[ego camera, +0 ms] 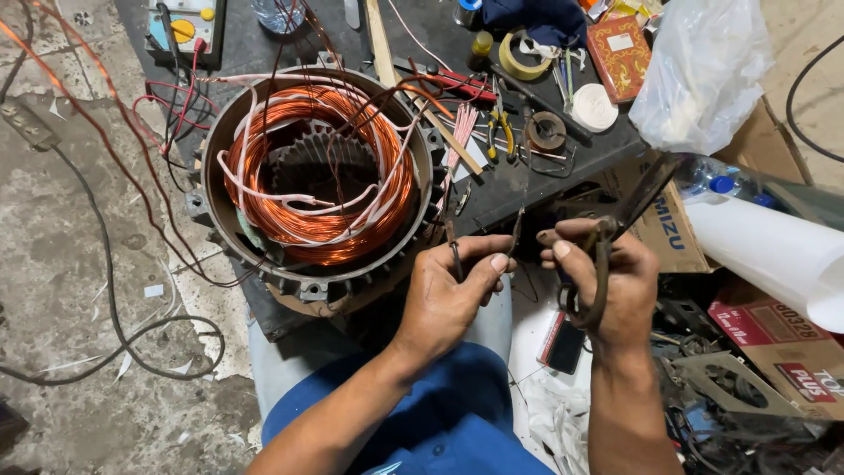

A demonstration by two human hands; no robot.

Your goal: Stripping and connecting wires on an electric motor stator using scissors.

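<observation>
Beside the round grey motor stator [230, 141] with copper-orange windings [318, 176] already seated (leads loose, untied), left hand [448, 295] pinches a thin dark wire end [455, 255], right hand [611, 281] grips dark metal scissors [624, 215], blades open, trimming apparently unfinished.

Brown cardboard box [668, 230] just right of right-hand fingers [563, 251]. Red-white carton [782, 339] further right, lower. Clear plastic bag [703, 70] and red patterned flat box [621, 54] well above them.
</observation>
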